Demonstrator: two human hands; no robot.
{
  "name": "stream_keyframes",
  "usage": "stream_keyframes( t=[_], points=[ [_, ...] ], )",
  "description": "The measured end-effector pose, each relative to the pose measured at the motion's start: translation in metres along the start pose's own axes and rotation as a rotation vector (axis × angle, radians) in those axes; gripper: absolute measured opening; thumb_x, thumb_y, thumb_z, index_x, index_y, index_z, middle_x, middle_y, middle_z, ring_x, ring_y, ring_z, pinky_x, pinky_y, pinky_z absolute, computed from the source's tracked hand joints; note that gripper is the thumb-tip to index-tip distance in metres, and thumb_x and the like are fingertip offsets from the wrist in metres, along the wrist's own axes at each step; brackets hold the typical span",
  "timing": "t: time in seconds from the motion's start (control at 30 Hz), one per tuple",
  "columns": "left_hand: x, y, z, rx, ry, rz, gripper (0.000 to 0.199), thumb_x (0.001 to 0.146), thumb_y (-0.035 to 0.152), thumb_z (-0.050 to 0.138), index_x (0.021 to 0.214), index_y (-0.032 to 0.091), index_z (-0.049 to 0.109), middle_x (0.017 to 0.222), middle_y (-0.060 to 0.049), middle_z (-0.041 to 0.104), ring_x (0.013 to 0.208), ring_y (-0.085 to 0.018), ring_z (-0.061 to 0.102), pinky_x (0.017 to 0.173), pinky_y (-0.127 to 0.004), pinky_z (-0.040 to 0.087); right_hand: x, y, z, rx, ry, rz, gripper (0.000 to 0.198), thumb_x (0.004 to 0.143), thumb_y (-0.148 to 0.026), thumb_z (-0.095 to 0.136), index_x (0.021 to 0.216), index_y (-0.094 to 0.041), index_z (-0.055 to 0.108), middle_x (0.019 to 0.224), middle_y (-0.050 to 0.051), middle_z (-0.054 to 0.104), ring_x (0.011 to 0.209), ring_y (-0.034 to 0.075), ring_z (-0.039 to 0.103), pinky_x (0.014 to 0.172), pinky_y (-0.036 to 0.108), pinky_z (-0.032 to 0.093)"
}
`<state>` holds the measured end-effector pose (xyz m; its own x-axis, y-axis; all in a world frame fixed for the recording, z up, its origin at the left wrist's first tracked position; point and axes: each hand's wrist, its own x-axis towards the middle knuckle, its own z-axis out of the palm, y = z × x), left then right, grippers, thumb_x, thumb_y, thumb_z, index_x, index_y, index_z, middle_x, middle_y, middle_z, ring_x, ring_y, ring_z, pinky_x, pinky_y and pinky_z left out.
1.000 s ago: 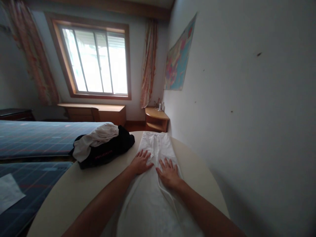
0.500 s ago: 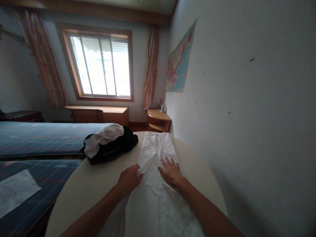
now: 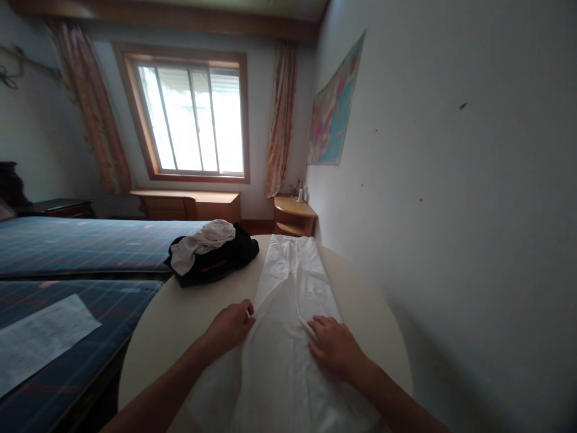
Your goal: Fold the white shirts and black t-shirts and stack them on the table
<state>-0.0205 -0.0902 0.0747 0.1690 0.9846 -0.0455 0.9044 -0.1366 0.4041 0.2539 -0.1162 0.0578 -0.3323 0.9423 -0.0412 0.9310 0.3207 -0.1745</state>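
White trousers (image 3: 279, 337) lie lengthwise on a round cream table (image 3: 180, 319), the waistband at the far side and the legs running toward me. At their left edge my left hand (image 3: 232, 325) has its thumb and fingers closed on the fabric. My right hand (image 3: 336, 346) is on the right leg, fingers curled over the fold along its inner edge and pinching the cloth. The exact grip of the fingertips is partly hidden on both sides.
A black garment (image 3: 225, 258) with a crumpled whitish cloth (image 3: 202, 240) on top sits at the table's back left. Plaid mattresses (image 3: 90, 243) adjoin on the left, one bearing a paper sheet (image 3: 49, 334). A white wall (image 3: 451, 240) rises close by on the right.
My right hand has gone from lying spread on the trousers to curled on the fold, a little nearer and farther right. My left hand stays at the left edge, fingers now closed. The view has shifted slightly.
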Motion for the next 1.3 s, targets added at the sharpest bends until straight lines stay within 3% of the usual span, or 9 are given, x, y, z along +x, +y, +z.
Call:
stream_keyframes(
  t=[0.13,0.33,0.5,0.63,0.8,0.93,1.03,1.13,1.3],
  points=[
    [-0.007,0.023,-0.007,-0.085,0.056,0.13,0.02,0.088,0.035,0.053,0.104,0.024,0.057,0.091,0.0,0.071,0.083,-0.017,0.065,0.072,-0.025,0.042,-0.003,-0.008,-0.005,-0.002,0.019,0.012,0.036,0.088,-0.027,0.048,0.118,-0.016,0.064,0.116,0.014,0.067,0.109,0.027,0.061,0.094,0.038,0.043],
    [-0.028,0.034,0.006,0.126,-0.156,0.115,0.044,0.075,0.034,0.067,0.116,0.021,0.054,0.097,-0.006,0.07,0.092,-0.025,0.065,0.076,-0.03,0.044,-0.002,-0.013,-0.003,0.032,0.026,0.008,0.035,0.089,-0.032,0.051,0.117,-0.018,0.063,0.114,0.012,0.065,0.101,0.024,0.064,0.084,0.032,0.046],
    [-0.036,0.026,0.006,0.078,-0.163,0.191,0.031,0.08,0.026,0.056,0.111,0.024,0.056,0.092,-0.003,0.069,0.09,-0.022,0.064,0.078,-0.029,0.043,-0.002,-0.014,-0.001,-0.049,-0.013,0.009,0.033,0.083,-0.018,0.053,0.115,-0.02,0.063,0.115,0.01,0.063,0.102,0.023,0.064,0.078,0.028,0.046],
    [-0.036,0.024,0.004,-0.117,-0.214,0.315,0.039,0.082,0.034,0.057,0.12,0.026,0.052,0.094,0.001,0.069,0.087,-0.018,0.062,0.077,-0.026,0.043,0.008,-0.015,-0.006,-0.039,-0.002,0.025,0.028,0.091,-0.035,0.051,0.108,-0.02,0.067,0.109,0.011,0.067,0.096,0.024,0.066,0.075,0.03,0.046],
    [-0.038,0.026,0.015,-0.055,-0.318,0.246,0.065,0.07,0.029,0.071,0.13,0.023,0.047,0.089,0.0,0.071,0.088,-0.022,0.064,0.076,-0.028,0.044,0.037,-0.018,-0.01,0.073,0.051,0.114,0.033,0.093,-0.042,0.049,0.101,-0.019,0.071,0.106,0.01,0.072,0.097,0.023,0.067,0.076,0.03,0.044],
    [-0.039,0.035,0.014,-0.128,-0.328,0.315,0.047,0.074,0.028,0.067,0.119,0.029,0.052,0.092,0.003,0.072,0.086,-0.018,0.064,0.076,-0.026,0.044,0.06,-0.024,-0.004,0.12,0.042,0.171,0.039,0.092,-0.049,0.049,0.093,-0.019,0.073,0.098,0.011,0.075,0.094,0.024,0.068,0.074,0.03,0.044],
    [-0.04,0.039,0.011,-0.041,-0.267,0.275,0.03,0.075,0.034,0.065,0.104,0.028,0.059,0.089,0.001,0.072,0.084,-0.022,0.065,0.074,-0.029,0.045,0.072,-0.029,0.002,0.144,0.038,0.195,0.041,0.089,-0.053,0.051,0.091,-0.019,0.074,0.097,0.01,0.075,0.095,0.025,0.069,0.074,0.03,0.044],
    [-0.037,0.035,0.013,0.116,-0.194,0.18,0.025,0.075,0.04,0.065,0.094,0.024,0.063,0.091,-0.006,0.072,0.085,-0.028,0.066,0.072,-0.034,0.045,0.077,-0.033,0.008,0.167,0.038,0.199,0.038,0.087,-0.052,0.053,0.091,-0.02,0.074,0.098,0.009,0.075,0.097,0.025,0.068,0.08,0.032,0.044],
    [-0.009,0.009,0.021,0.079,0.031,0.094,0.023,0.089,0.025,0.047,0.106,0.024,0.061,0.101,-0.006,0.07,0.09,-0.022,0.066,0.077,-0.031,0.045,0.074,-0.043,0.011,0.164,0.066,0.175,0.033,0.088,-0.045,0.052,0.09,-0.019,0.072,0.097,0.009,0.075,0.097,0.025,0.067,0.086,0.035,0.042]
  ],
)
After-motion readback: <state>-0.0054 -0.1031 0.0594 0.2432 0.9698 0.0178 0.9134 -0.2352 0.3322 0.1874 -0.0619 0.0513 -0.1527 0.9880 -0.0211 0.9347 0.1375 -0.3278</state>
